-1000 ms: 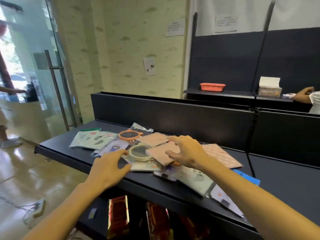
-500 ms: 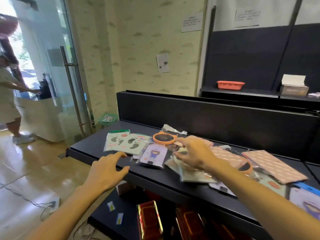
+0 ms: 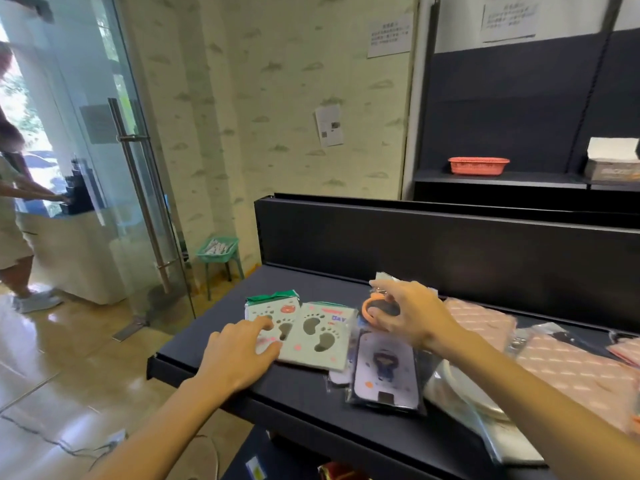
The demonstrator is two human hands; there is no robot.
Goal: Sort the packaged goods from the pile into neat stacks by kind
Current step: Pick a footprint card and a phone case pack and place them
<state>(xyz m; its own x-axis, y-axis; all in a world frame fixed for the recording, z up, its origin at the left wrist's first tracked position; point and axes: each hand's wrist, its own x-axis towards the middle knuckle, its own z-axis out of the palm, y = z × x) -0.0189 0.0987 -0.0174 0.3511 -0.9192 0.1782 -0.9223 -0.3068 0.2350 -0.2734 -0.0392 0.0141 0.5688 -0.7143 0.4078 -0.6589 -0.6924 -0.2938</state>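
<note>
Sorting has barely begun, I judge: my left hand rests with fingers spread flat on the footprint packs, two lying side by side at the left end of the dark shelf. My right hand pinches the orange ring item, its grip closed around the rim. Purple phone-case packs and pink packs are jumbled to the right, overlapping, with no neat stacks yet.

Mixed flat packets strewn on shelf
</note>
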